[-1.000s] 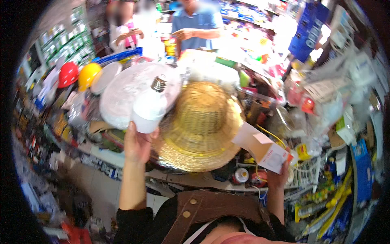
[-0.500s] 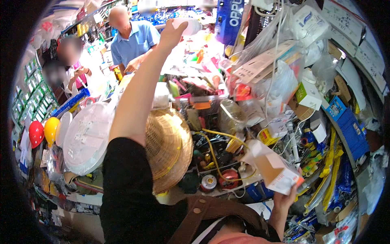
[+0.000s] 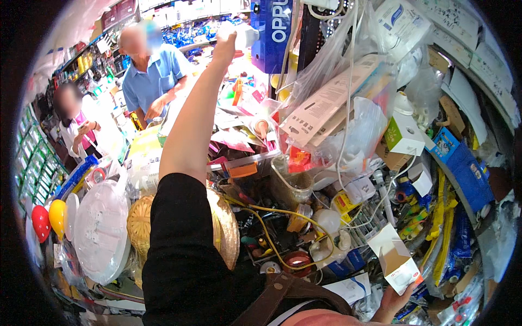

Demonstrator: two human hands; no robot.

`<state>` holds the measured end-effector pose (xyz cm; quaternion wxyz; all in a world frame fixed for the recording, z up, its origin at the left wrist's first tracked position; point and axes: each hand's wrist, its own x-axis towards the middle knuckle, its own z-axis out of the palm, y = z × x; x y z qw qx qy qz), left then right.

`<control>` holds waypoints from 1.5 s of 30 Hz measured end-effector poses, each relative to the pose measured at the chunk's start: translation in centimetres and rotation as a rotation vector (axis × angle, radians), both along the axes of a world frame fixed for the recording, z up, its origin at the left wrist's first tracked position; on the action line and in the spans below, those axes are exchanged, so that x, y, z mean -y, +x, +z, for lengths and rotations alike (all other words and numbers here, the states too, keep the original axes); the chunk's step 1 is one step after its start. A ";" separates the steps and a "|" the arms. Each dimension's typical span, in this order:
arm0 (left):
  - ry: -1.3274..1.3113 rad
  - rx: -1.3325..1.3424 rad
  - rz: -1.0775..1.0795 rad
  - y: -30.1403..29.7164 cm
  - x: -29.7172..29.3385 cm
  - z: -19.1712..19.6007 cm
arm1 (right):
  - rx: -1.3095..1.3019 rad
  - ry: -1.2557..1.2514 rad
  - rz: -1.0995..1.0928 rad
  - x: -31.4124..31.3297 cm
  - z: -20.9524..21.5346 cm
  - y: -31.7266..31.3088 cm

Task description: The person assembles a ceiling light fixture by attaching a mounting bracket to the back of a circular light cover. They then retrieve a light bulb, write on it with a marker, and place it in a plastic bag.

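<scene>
My left arm reaches far up and forward, and my left hand (image 3: 223, 48) is closed around a white light bulb (image 3: 248, 37). The bulb is held beside a blue upright sign panel (image 3: 271, 41), overlapping its left edge in the picture; I cannot tell whether they touch. Low on the right, my right hand (image 3: 392, 302) grips a small white cardboard box (image 3: 403, 273) by its lower end. The box has an orange corner, and its top flaps stand up, showing the brown inside. A white cable (image 3: 348, 108) hangs between the two hands.
A person in a blue shirt (image 3: 149, 81) stands across the counter, another person (image 3: 81, 127) farther left. Woven straw hats (image 3: 224, 228) and a round white lid (image 3: 102, 231) lie by my left arm. A yellow cable (image 3: 266, 233) loops over mixed goods; plastic bags (image 3: 356, 130) hang at right.
The view has shifted, with most surroundings sliding left. My left hand has brought the bulb closer to the blue panel. The box in my right hand has moved lower and right, its open end tipped upward.
</scene>
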<state>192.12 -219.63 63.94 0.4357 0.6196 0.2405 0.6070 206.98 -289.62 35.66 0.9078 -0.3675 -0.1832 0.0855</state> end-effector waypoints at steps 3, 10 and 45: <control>0.027 -0.079 -0.009 0.2 -0.1 0.2 | -0.016 -0.041 0.019 -1.8 0.1 0.6; 0.433 -0.357 0.452 -1.1 -2.7 0.9 | 0.111 -0.017 0.123 -7.4 2.6 1.3; 0.780 -0.021 -0.008 9.0 -3.9 18.9 | -0.143 -0.234 -0.114 -9.6 1.1 5.0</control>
